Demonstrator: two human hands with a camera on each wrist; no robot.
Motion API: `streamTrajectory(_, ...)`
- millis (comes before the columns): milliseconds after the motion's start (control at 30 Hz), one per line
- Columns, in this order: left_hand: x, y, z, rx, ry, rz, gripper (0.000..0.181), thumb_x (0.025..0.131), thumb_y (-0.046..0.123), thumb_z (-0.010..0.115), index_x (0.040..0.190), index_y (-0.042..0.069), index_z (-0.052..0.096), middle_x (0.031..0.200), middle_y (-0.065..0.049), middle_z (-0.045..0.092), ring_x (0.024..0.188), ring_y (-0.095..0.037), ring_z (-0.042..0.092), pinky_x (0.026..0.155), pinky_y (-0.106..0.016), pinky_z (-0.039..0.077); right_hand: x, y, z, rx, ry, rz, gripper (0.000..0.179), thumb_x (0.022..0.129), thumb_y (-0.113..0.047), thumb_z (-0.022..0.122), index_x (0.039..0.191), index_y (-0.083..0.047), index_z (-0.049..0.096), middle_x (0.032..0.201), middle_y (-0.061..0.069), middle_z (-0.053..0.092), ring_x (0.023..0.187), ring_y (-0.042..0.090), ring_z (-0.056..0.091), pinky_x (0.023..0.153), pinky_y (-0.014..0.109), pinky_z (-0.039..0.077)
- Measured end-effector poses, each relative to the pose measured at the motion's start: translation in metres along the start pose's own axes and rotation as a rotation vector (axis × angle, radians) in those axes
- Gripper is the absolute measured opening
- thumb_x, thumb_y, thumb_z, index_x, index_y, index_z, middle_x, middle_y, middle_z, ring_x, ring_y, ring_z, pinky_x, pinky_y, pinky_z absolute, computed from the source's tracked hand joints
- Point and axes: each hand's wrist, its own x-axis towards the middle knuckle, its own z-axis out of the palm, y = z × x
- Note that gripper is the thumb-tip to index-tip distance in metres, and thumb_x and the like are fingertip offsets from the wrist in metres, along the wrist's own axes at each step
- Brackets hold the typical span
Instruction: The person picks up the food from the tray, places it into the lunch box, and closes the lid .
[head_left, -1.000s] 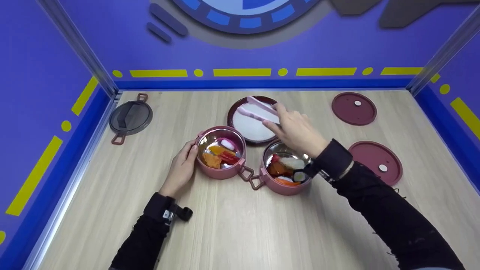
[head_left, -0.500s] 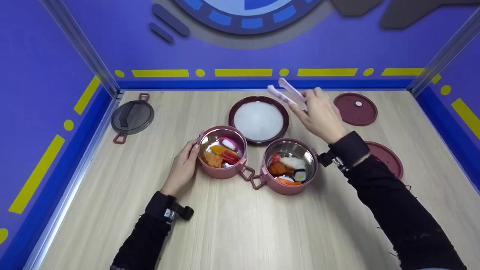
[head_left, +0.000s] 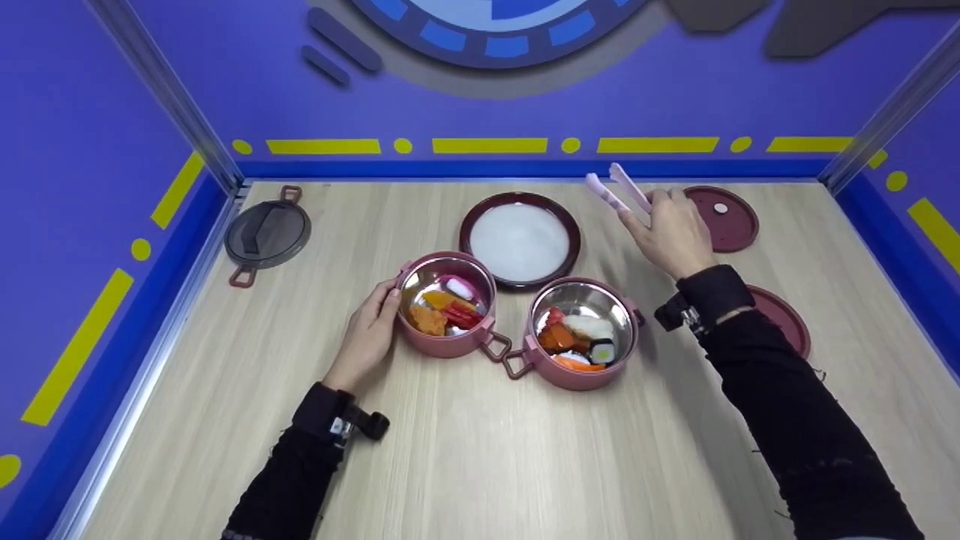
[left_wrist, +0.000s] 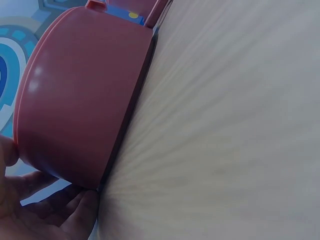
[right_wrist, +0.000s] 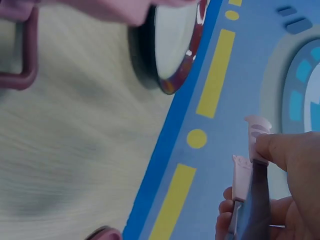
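On the table, the left pink pot (head_left: 442, 346) holds several pieces of play food, among them a brown fried piece (head_left: 427, 321) and a red piece (head_left: 462, 315). My left hand (head_left: 366, 330) grips its left side, thumb near the rim and fingers low on the wall (left_wrist: 75, 95). Beside it, a second pink pot (head_left: 576, 379) contains toy sushi, including a seaweed roll (head_left: 601, 351). My right hand (head_left: 675, 234) pinches pink tongs (head_left: 606, 192) above the back right of the table, their pink ends apart with nothing between. Metal parts of the tongs (right_wrist: 256, 200) show in the right wrist view.
A white plate (head_left: 517, 244) with a dark red rim stands behind the pots. Far left lies a grey lid (head_left: 279, 229) with two handles. Two maroon lids lie at right: the back lid (head_left: 731, 229) and the front lid (head_left: 784, 322), both partly covered by my right arm.
My right hand has carried the tongs from over the plate to the right, uncovering the plate and the right pot. My left hand stays on the left pot.
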Motion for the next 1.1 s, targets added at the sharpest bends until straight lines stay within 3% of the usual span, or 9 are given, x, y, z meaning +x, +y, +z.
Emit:
streamTrajectory(233,0.000,0.000,0.000,0.005,0.002,-0.004,0.046,0.114,0.037,0.039,0.152,0.015,0.053,0.161,-0.010,0.049,0.154,-0.027,0.038,0.130,-0.047,0.027,0.000,0.016,0.007,-0.009,-0.027,0.059,0.063,0.103,-0.045,0.062,0.127,0.013,0.060,0.113,0.032,0.060,0.103,0.050,0.061,0.090,0.065,0.048)
streamTrajectory(567,0.000,0.000,0.000,-0.006,0.009,0.025,0.044,0.114,0.035,0.040,0.150,0.014,0.055,0.157,-0.010,0.054,0.153,-0.026,0.041,0.129,-0.045,0.030,0.000,0.029,0.016,-0.017,-0.032,0.094,0.050,0.100,-0.043,0.066,0.097,0.007,0.060,0.094,0.028,0.060,0.089,0.049,0.061,0.077,0.063,0.047)
streamTrajectory(867,0.000,-0.001,0.001,0.004,0.015,0.013,0.046,0.114,0.037,0.040,0.152,0.014,0.054,0.160,-0.010,0.050,0.154,-0.029,0.040,0.129,-0.048,0.029,0.000,0.033,0.026,-0.012,-0.069,0.123,0.053,0.097,-0.046,0.069,0.080,0.004,0.061,0.079,0.021,0.058,0.075,0.041,0.059,0.069,0.054,0.049)
streamTrajectory(1100,0.001,-0.002,0.001,0.010,0.012,0.013,0.046,0.114,0.037,0.040,0.151,0.016,0.054,0.160,-0.009,0.051,0.154,-0.029,0.040,0.129,-0.048,0.029,0.003,0.033,0.034,-0.061,-0.108,0.152,0.052,0.096,-0.046,0.070,0.074,-0.001,0.055,0.078,0.019,0.056,0.077,0.040,0.059,0.070,0.053,0.049)
